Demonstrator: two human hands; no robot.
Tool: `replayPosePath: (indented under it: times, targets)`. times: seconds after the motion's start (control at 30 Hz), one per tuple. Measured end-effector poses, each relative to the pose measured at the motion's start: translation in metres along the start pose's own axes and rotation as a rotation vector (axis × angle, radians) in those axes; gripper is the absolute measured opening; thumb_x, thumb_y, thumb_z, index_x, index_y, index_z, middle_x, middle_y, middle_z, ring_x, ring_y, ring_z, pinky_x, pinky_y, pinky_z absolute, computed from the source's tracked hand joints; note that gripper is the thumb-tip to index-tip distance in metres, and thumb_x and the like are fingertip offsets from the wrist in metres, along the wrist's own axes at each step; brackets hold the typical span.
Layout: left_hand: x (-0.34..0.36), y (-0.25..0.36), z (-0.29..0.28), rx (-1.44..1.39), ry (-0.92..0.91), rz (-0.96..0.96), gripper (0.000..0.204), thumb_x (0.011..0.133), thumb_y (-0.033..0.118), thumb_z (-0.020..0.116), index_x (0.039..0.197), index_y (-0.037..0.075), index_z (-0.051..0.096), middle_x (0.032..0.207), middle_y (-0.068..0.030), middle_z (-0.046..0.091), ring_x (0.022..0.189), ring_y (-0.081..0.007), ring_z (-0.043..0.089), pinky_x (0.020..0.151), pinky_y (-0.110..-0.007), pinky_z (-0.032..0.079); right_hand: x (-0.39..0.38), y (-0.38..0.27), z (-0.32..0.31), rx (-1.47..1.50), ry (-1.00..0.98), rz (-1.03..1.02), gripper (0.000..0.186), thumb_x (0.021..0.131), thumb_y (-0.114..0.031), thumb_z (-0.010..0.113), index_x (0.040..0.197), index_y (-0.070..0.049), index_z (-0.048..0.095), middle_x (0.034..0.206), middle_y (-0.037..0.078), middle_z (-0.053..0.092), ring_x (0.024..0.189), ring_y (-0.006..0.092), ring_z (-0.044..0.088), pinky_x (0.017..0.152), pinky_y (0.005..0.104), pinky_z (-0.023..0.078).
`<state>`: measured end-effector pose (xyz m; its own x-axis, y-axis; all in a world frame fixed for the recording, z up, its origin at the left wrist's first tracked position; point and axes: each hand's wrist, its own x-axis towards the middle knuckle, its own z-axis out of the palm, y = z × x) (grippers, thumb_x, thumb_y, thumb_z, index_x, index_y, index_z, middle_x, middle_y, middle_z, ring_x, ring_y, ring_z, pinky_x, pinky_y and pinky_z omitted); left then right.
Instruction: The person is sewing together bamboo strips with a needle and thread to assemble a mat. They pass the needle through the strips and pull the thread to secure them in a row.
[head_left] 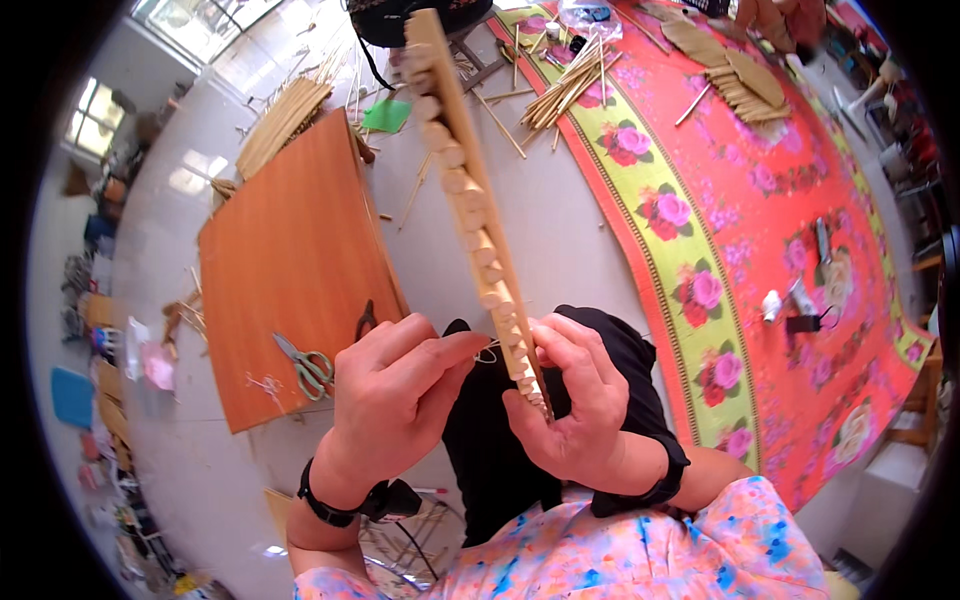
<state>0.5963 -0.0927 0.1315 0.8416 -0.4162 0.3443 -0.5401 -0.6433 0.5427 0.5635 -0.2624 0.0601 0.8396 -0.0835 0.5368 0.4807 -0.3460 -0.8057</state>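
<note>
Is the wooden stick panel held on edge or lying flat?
On edge: the panel turns its round stick ends to the camera; the right hand holds it.

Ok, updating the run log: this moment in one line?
left hand: at thin white thread, grip unclear | right hand: holding row of pale round wooden sticks | green-handled metal scissors: on brown wooden board

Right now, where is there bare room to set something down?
Free: the orange-brown wooden board between the tan wooden panel and green-handled metal scissors; the red floral cloth below the black-and-silver metal tool. Crowded: around the loose thin wooden sticks.
</note>
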Motion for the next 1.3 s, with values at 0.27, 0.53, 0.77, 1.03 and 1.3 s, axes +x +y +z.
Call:
replayPosePath:
  times: [0.27,0.53,0.77,1.03,1.3]
  targets:
    - [0.005,0.004,0.000,0.003,-0.038,0.002,0.016,0.073,-0.007,0.069,0.086,0.000,0.065,0.065,-0.0062,0.050,0.054,-0.0192,0.048,0.046,-0.029,0.036,0.000,0.007,0.001,0.099,0.058,-0.042,0.051,0.066,-0.006,0.076,0.113,0.005,0.060,0.104,0.018,0.060,0.081,0.0254,0.063,0.067,0.0305,0.053]
    - [0.007,0.005,0.003,0.013,-0.023,0.020,0.012,0.072,-0.009,0.067,0.079,-0.002,0.061,0.066,-0.0083,0.050,0.053,-0.0201,0.049,0.047,-0.028,0.037,-0.001,0.008,-0.001,0.213,0.031,0.014,0.053,0.065,-0.008,0.078,0.113,0.002,0.058,0.106,0.017,0.060,0.087,0.0289,0.062,0.072,0.0340,0.052]
    - [-0.005,-0.005,-0.004,0.069,-0.050,-0.062,0.013,0.071,-0.004,0.070,0.073,0.000,0.057,0.061,-0.0072,0.049,0.050,-0.0201,0.044,0.046,-0.029,0.032,-0.009,0.018,0.002,0.425,0.062,0.033,0.053,0.063,-0.009,0.079,0.109,-0.002,0.053,0.109,0.020,0.059,0.091,0.0278,0.060,0.077,0.0344,0.050]
    - [-0.003,0.002,-0.001,0.123,-0.002,-0.104,0.011,0.075,0.004,0.072,0.072,0.002,0.061,0.063,-0.0060,0.053,0.054,-0.0200,0.046,0.050,-0.030,0.035,-0.009,0.020,0.003,0.487,0.104,0.045,0.054,0.064,-0.009,0.078,0.112,-0.003,0.054,0.110,0.017,0.059,0.088,0.0275,0.060,0.075,0.0348,0.051]
    - [-0.009,-0.004,0.001,0.041,0.017,-0.197,0.011,0.075,0.010,0.073,0.076,0.004,0.064,0.062,-0.0034,0.053,0.056,-0.0182,0.046,0.051,-0.029,0.034,-0.005,0.022,0.001,0.443,0.061,0.034,0.059,0.061,-0.007,0.075,0.118,-0.001,0.063,0.106,0.013,0.060,0.088,0.0276,0.059,0.074,0.0351,0.052]
